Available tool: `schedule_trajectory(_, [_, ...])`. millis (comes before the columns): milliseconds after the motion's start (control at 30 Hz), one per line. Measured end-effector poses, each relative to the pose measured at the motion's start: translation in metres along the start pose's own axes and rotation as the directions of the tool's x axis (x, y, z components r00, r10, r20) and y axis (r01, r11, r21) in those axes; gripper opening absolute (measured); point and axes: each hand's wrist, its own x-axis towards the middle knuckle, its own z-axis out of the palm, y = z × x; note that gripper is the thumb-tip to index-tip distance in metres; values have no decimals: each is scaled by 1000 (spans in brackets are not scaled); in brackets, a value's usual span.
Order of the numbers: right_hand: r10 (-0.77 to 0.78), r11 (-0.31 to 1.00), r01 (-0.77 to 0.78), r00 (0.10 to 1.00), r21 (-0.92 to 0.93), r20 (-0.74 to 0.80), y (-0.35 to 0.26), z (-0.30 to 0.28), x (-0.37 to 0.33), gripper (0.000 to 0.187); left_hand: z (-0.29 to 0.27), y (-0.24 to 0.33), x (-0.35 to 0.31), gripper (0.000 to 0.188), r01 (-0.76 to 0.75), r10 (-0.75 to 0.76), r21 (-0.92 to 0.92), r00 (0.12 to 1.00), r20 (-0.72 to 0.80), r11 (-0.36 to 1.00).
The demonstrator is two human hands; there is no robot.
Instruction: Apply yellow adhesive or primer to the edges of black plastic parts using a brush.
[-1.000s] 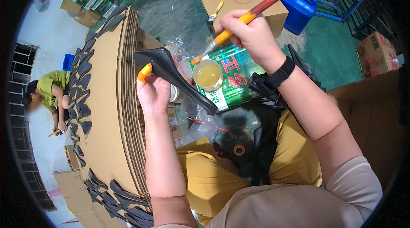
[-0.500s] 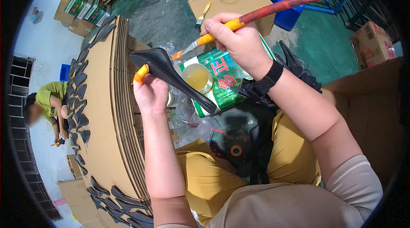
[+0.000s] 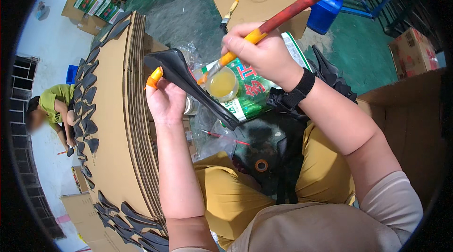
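Note:
Between the fingers of my left hand (image 3: 168, 103) is a long black saddle-shaped piece (image 3: 192, 84), broad at its far left end and narrow towards the near right. Orange-yellow wrapping covers the left thumb. My right hand (image 3: 271, 58) grips a paintbrush (image 3: 309, 3) by its red and yellow handle. Its bristle end points down to the left, between the black piece and a round cup (image 3: 225, 99) of yellowish liquid. Whether the bristles touch the piece or the cup, I cannot tell. The cup stands on a green and white tin (image 3: 258, 105).
At left, stacked cardboard sheets (image 3: 120, 106) carry rows of similar black pieces (image 3: 89, 80). A spare brush (image 3: 230, 14) lies on a cardboard box (image 3: 264, 0) beyond, beside a blue jerrycan (image 3: 325, 14). More black pieces (image 3: 325, 70) lie right of the tin. A person (image 3: 54, 106) crouches far left.
My right hand has tilted the brush more steeply and shifted its bristle end slightly right and down, towards the cup. The black piece stays nearly still in my left hand.

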Motion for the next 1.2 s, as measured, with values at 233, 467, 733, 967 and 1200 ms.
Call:
schedule_trajectory(233, [129, 968, -102, 986, 229, -108, -3, 5, 4, 22, 3, -2, 1, 35, -33, 35, 15, 989, -141, 999])
schedule_trajectory(467, [50, 998, -53, 996, 36, 76, -1, 7, -2, 21, 1, 5, -4, 35, 9, -9, 7, 1000, 26, 1000])
schedule_trajectory(733, [164, 965, -144, 983, 220, -77, -7, 7, 2, 23, -2, 5, -3, 37, 51, -47, -54, 996, 74, 997])
schedule_trajectory(967, [116, 967, -97, 991, 235, -71, 1, 16, 3, 22, 3, 4, -1, 38, -33, 33, 5, 988, -149, 999])
schedule_trajectory(1200, [249, 925, -275, 960, 264, 127, -4, 8, 1, 23, 1, 9, -2, 32, 8, -9, -63, 1000, -21, 998])
